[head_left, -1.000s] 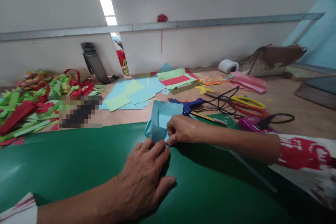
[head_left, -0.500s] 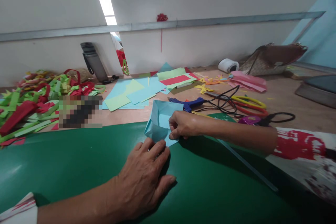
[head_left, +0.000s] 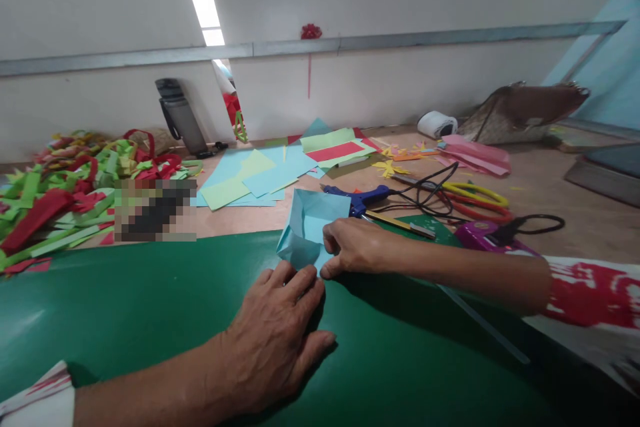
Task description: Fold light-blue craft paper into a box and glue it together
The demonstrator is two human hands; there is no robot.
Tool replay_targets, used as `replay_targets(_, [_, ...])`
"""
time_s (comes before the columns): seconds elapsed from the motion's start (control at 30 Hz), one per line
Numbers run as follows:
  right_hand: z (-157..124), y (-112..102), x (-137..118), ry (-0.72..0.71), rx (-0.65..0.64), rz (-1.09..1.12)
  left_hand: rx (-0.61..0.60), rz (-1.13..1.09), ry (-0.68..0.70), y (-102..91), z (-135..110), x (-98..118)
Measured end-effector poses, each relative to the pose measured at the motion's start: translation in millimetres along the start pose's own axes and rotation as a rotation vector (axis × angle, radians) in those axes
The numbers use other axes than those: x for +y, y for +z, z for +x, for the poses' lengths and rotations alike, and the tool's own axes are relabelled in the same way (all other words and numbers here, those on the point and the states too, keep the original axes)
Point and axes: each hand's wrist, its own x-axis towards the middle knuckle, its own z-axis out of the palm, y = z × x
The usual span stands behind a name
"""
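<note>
A folded light blue paper [head_left: 307,230] lies at the far edge of a large green sheet [head_left: 150,307]. My left hand [head_left: 275,340] lies flat on the green sheet, its fingertips on the paper's near corner. My right hand [head_left: 353,247] is curled, its fingertips pressing the paper's right edge down against the sheet.
A blue glue gun [head_left: 357,199] with black cord, yellow and red scissors [head_left: 475,197] and a purple tool [head_left: 480,235] lie to the right. Coloured paper sheets [head_left: 260,177] sit behind, a heap of green and red strips [head_left: 60,193] at left, a dark bottle [head_left: 180,117] by the wall.
My right hand slid along the paper's right edge and came back near the lower corner. My left hand has stayed put.
</note>
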Motion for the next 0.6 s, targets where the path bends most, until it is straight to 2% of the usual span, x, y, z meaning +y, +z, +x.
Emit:
replay_targets(0.13, [0,0,1,-0.004,-0.029,0.014,0.007,0.016,0.0,-0.7,-1,0])
replay_targets(0.37, [-4,0,19,-0.036,-0.006,0.097,0.011,0.004,0.001,-5.7,-3,2])
replay_targets(0.5, [-7,1,25,-0.07,0.044,0.15,0.001,0.024,-0.007,-7.0,0,6])
replay_targets(0.6, [-8,5,28,-0.101,0.112,0.146,0.035,0.124,-0.002,-1.0,11,9])
